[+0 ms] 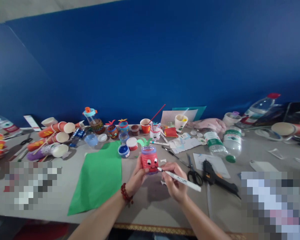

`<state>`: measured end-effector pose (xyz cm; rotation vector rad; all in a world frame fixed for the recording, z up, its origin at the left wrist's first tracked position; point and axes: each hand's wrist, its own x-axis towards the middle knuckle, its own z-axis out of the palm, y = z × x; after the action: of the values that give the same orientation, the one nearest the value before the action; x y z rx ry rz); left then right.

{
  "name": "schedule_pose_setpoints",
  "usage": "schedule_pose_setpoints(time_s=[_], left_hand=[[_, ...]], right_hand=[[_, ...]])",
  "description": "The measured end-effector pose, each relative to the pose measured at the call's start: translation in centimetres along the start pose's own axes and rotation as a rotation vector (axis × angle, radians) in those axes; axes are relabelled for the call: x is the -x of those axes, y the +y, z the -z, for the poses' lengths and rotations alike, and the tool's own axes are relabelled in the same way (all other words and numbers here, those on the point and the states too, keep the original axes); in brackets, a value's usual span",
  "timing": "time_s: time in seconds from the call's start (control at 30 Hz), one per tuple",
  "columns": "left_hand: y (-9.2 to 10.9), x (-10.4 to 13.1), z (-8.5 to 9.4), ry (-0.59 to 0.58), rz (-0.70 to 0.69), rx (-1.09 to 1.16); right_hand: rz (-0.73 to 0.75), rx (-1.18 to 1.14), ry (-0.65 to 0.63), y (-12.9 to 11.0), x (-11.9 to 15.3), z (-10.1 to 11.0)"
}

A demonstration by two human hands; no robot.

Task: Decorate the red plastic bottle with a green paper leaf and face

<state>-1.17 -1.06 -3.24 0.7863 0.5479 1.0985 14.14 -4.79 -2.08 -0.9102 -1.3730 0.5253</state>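
My left hand [137,176] wraps round a small red-painted jar [150,160] with a clear rim, googly eyes and a drawn mouth; green paper leaves [144,142] show behind its top. In my right hand [175,181] is a white acrylic marker [182,181], gripped like a pen. Its dark tip meets or nearly meets the jar at the mouth; contact I cannot make out. A beaded bracelet circles my left wrist. Under and left of my left arm lies a green sheet [100,180]. Small white paper scraps lie around the jar.
Right of my right hand lie black scissors [195,176] and a glue gun [215,178]. Behind the jar stand paint pots [123,151], decorated jars [112,132] and paper cups [145,125]. Plastic bottles [232,141] are at the right, a stack of cups [56,130] at the left.
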Motion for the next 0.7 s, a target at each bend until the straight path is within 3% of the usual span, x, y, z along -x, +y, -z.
schedule_pose_setpoints(time_s=[0.7], left_hand=[[-0.22,-0.05,0.29,0.015,0.013,0.026]], right_hand=[[-0.044,-0.026,-0.015,0.05,-0.1,0.02]])
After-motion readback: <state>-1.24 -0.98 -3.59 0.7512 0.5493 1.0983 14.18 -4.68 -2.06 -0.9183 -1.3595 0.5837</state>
